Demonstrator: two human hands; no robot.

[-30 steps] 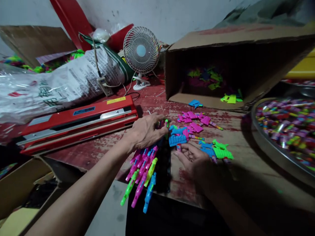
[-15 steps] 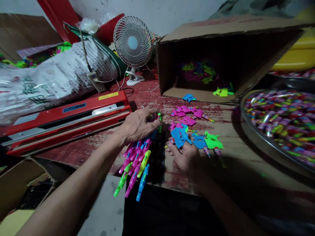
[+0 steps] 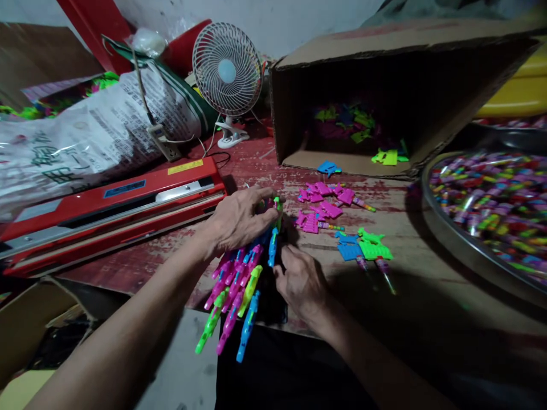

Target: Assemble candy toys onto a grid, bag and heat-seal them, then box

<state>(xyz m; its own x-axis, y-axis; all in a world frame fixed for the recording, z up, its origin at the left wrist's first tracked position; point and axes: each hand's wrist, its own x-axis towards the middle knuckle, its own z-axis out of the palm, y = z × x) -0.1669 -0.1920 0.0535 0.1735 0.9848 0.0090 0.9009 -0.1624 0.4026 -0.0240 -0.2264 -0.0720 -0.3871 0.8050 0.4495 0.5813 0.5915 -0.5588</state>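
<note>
My left hand (image 3: 243, 219) is curled over the far end of a cluster of bright plastic toys, thumb and fingers about a green plastic toy (image 3: 277, 204). Pink toys (image 3: 231, 279), a yellow one (image 3: 250, 291), a green one and a blue one (image 3: 248, 327) slant toward me in rows below that hand. To the right of the rows, my right hand (image 3: 301, 285) is closed on the lower part of a blue plastic toy (image 3: 272, 247), held upright beside the green one. A black tray (image 3: 280, 310) shows partly beneath; my hands and the toys hide the rest.
Loose pink toys (image 3: 327, 209) and a blue and green pair (image 3: 363, 246) with candy tubes lie on the worn red table. Behind are a cardboard box (image 3: 307, 162) and a fan (image 3: 227, 71). A red sealer (image 3: 115, 205) is left, a metal bowl of candy tubes (image 3: 440, 210) right.
My right hand has carried the blue toy from beside the loose toys leftward to the rows and turned it upright. My left hand stays in place. The view has shifted slightly.
</note>
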